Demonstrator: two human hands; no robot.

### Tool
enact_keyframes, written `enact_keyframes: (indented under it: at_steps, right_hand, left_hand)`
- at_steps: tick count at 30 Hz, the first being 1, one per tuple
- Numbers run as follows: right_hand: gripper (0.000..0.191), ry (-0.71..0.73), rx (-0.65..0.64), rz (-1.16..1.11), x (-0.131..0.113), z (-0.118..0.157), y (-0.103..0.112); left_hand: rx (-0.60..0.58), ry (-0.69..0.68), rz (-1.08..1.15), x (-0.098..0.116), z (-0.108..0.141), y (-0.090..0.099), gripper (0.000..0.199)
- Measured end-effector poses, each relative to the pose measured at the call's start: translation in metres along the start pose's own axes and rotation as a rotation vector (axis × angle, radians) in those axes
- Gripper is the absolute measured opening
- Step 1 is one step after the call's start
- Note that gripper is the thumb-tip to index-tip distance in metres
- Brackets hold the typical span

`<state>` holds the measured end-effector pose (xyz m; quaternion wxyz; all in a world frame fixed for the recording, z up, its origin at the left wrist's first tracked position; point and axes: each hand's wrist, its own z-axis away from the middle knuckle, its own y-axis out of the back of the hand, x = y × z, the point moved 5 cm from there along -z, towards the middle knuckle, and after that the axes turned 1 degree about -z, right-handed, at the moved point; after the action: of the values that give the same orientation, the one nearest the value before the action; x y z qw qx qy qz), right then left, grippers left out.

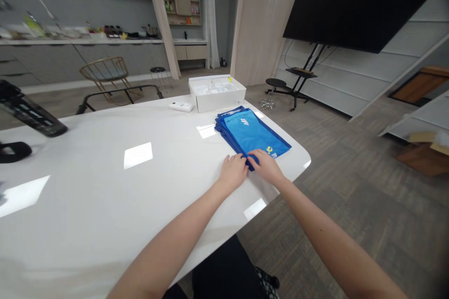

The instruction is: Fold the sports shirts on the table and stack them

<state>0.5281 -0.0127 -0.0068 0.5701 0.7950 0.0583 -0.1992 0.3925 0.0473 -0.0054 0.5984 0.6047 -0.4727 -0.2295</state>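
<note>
A small stack of folded blue cloth pieces (250, 133), light blue on top with darker blue edges, lies near the right end of the white table (168, 187). A white mark and a yellow one show on the top piece. At the near left corner of the stack, my left hand (233, 172) has its fingers curled against the edge of the cloth. My right hand (266, 167) pinches the same corner from the right, its thumb close to my left fingers. The exact grip under the fingertips is hidden.
Behind the stack stands an open white box (220, 100) with white contents, beside a small white device (181, 106). A dark bottle (31, 111) leans into view at the left. The table's rounded right edge runs close to the cloth. A chair (107, 77) stands beyond the table.
</note>
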Motion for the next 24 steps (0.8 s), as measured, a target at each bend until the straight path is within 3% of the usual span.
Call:
enact_keyframes:
  at_steps: [5, 10, 17, 24]
  right_hand:
    - [0.024, 0.07, -0.204, -0.139, -0.094, -0.031, -0.044]
    - [0.024, 0.174, -0.277, -0.21, -0.192, -0.06, -0.098]
    - [0.023, 0.405, -0.445, -0.343, -0.355, -0.072, -0.187]
    - [0.023, 0.69, -0.596, -0.45, -0.548, -0.048, -0.268]
  left_hand:
    - [-0.025, 0.183, -0.054, -0.072, 0.05, 0.048, 0.029]
    - [0.04, 0.405, -0.103, -0.162, 0.132, 0.089, 0.026]
    - [0.129, 0.694, -0.196, -0.259, 0.279, 0.143, 0.025]
    - [0.268, 1.032, -0.328, -0.335, 0.444, 0.2, 0.026]
